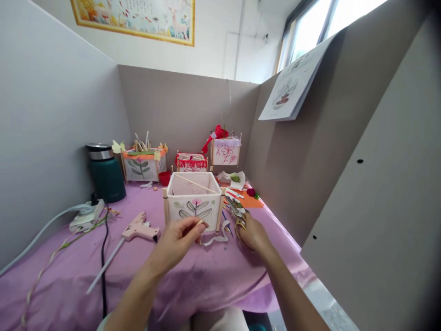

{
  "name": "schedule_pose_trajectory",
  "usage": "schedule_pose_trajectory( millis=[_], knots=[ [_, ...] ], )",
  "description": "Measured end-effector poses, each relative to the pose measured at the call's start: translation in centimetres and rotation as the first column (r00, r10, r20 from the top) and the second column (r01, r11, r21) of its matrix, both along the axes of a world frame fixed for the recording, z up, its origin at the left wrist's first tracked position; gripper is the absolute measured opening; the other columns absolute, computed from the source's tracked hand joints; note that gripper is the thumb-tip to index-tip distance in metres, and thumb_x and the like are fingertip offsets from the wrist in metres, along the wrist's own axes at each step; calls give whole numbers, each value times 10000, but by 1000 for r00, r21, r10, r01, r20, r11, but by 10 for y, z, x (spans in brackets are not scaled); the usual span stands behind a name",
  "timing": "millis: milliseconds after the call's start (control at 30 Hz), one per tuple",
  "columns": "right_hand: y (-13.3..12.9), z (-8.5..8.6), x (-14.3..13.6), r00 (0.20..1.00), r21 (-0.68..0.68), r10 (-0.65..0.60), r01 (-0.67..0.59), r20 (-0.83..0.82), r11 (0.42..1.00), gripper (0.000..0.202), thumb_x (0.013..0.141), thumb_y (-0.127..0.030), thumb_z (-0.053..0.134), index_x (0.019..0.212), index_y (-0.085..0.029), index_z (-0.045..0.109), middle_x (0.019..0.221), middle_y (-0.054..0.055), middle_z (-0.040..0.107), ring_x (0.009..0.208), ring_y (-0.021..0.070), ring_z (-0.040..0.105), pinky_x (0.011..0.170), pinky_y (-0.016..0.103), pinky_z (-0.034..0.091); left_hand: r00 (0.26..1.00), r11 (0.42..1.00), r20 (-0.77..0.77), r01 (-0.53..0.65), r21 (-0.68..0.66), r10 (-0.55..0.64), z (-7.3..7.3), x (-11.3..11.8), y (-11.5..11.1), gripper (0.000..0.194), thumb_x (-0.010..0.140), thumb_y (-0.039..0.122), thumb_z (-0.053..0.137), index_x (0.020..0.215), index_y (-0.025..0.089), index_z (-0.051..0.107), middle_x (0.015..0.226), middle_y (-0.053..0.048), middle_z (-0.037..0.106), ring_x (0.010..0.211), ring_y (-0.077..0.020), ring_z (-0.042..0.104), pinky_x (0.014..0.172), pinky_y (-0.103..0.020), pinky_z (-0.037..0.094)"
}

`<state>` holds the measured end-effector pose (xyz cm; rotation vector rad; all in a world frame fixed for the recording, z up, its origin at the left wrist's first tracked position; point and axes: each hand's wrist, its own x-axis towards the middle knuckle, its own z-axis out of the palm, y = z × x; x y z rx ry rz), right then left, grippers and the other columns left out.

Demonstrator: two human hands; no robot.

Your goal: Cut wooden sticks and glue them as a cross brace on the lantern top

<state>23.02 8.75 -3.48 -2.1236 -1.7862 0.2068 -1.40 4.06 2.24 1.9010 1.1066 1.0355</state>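
Observation:
In front of me stands a white box (195,202) with a flower drawn on its front and wooden sticks at its corners. A thin stick (198,183) lies across its open top. My left hand (182,234) is before the box, thumb and fingers pinched on a small pale piece (200,222), perhaps a bit of wooden stick. To the right, my right hand (254,232) grips the gold handles of a pair of scissors (240,224), whose blades point away from me. A curled white strip (218,237) lies on the cloth between the hands.
A pink glue gun (140,228) rests on the purple cloth (206,271) at left, near a power strip (86,216), cables and a green flask (106,177). Decorated boxes (141,168) stand behind. Markers (235,193) and orange paper (251,200) lie at right. Partitions enclose the table.

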Motion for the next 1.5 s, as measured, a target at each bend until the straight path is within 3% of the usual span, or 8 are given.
schedule_pose_trajectory(
  millis=[267, 600, 833, 933, 1133, 1300, 1367, 1500],
  knots=[
    [32, 0, -41, 987, 6, 35, -36, 158, 999, 333, 817, -242, 487, 1104, -125, 607, 990, 169, 690, 909, 294, 646, 716, 341, 439, 982, 985, 184, 69, -158, -39, 3, 15, -9, 387, 874, 467, 472, 1008, 170, 681, 607, 22, 529, 491, -81, 362, 460, -217, 271],
    [3, -1, -30, 971, 161, 38, -77, 238, 984, 301, 889, -328, 417, 943, -173, 671, 994, 123, 678, 979, 265, 592, 747, 311, 416, 921, 947, 382, 188, -261, -77, -8, 15, -8, 262, 905, 431, 443, 942, 181, 512, 556, 54, 523, 426, -50, 284, 419, -203, 168],
    [14, -10, -30, 985, 63, 85, -95, 147, 993, 293, 811, -286, 507, 1050, -142, 596, 970, 143, 663, 881, 270, 615, 685, 315, 407, 868, 932, 490, 236, -275, -75, -15, 13, -6, 273, 884, 401, 494, 903, 142, 577, 625, 36, 519, 411, -23, 293, 400, -205, 149],
    [18, -9, -15, 980, 24, 128, -126, -155, 992, 331, 809, -308, 537, 1099, -151, 564, 863, 96, 666, 767, 230, 619, 648, 302, 409, 843, 920, 535, 256, -298, -61, -14, 11, -6, 291, 869, 413, 516, 919, 135, 588, 589, 45, 483, 412, -25, 270, 403, -211, 124],
    [-21, -2, 27, 634, 157, 195, -117, -748, 981, 552, 781, -476, 591, 1219, -166, 461, 823, 29, 594, 642, 156, 571, 547, 264, 441, 806, 903, 591, 283, -323, -41, -13, 9, -11, 291, 870, 427, 511, 929, 152, 585, 539, 59, 441, 406, -29, 218, 402, -212, 88],
    [-78, -4, 28, 313, 314, 353, -169, -881, 934, 634, 795, -452, 625, 1326, -229, 361, 854, 15, 554, 596, 132, 545, 535, 282, 479, 762, 886, 646, 329, -328, -44, -13, 20, -17, 279, 870, 424, 512, 831, 156, 579, 540, 54, 429, 426, -35, 203, 401, -211, 81],
    [-95, -6, 21, 320, 317, 366, -197, -874, 928, 589, 846, -441, 568, 1348, -233, 342, 754, -15, 519, 549, 130, 521, 497, 274, 462, 771, 883, 635, 332, -331, -51, -13, 26, -19, 277, 872, 425, 509, 831, 161, 581, 542, 53, 425, 435, -40, 196, 407, -215, 81],
    [-119, 0, 8, 544, 316, 443, -314, -713, 895, 470, 869, -375, 565, 1306, -275, 423, 999, 46, 562, 839, 179, 584, 742, 318, 500, 833, 923, 547, 271, -274, -82, -11, 36, -23, 250, 875, 398, 523, 861, 163, 609, 551, 48, 416, 468, -55, 266, 431, -217, 144]
  ],
)
